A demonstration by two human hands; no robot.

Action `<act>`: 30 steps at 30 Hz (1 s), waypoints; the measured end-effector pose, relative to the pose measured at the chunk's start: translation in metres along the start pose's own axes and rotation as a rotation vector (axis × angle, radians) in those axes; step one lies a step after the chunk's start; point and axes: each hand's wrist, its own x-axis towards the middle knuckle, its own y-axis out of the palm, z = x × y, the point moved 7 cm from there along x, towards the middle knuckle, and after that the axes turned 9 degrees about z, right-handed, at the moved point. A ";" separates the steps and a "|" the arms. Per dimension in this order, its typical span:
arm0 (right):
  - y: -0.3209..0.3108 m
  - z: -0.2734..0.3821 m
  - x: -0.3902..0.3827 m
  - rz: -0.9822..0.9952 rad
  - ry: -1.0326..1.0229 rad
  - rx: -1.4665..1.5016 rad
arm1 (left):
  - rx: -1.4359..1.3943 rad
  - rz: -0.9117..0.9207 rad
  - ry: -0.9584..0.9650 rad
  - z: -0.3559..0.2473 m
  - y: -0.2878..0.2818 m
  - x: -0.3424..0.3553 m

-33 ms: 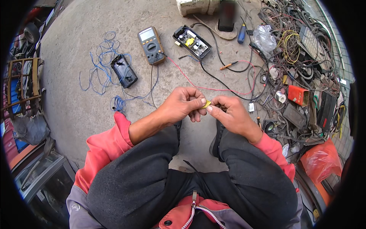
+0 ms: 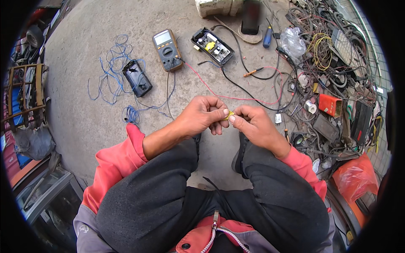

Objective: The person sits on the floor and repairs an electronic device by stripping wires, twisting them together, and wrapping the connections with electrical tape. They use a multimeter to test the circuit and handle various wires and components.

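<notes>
My left hand (image 2: 205, 114) and my right hand (image 2: 258, 128) meet above the ground in front of my knees. Between their fingertips is a small, thin yellow piece (image 2: 229, 114), pinched from both sides; the fingers cover much of it, and its kind is hard to make out. Ahead of the hands lies an open black case with a circuit board (image 2: 218, 55) and a yellow component inside. A multimeter (image 2: 167, 49) rests to its left, with a red test lead (image 2: 206, 86) running off to the right. Farther left is an empty black casing half (image 2: 137, 79).
Thin blue wire (image 2: 110, 71) lies tangled around the casing half. A blue-handled screwdriver (image 2: 267, 37) is at the far right of the case. Cables and scrap parts pile up on the right, beside a solder spool (image 2: 311, 106) and a red plastic bag (image 2: 356, 177).
</notes>
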 end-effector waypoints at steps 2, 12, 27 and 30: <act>0.006 -0.011 0.003 -0.020 0.005 0.203 | 0.016 0.027 -0.020 0.002 0.000 0.001; -0.027 -0.020 -0.004 -0.192 0.044 0.286 | 0.159 0.225 -0.064 -0.004 -0.039 -0.017; -0.091 -0.050 -0.021 -0.465 0.064 0.615 | 0.304 0.335 -0.053 0.010 -0.072 -0.023; -0.087 -0.049 -0.020 -0.475 0.077 0.656 | 0.413 0.213 -0.081 0.004 -0.071 -0.031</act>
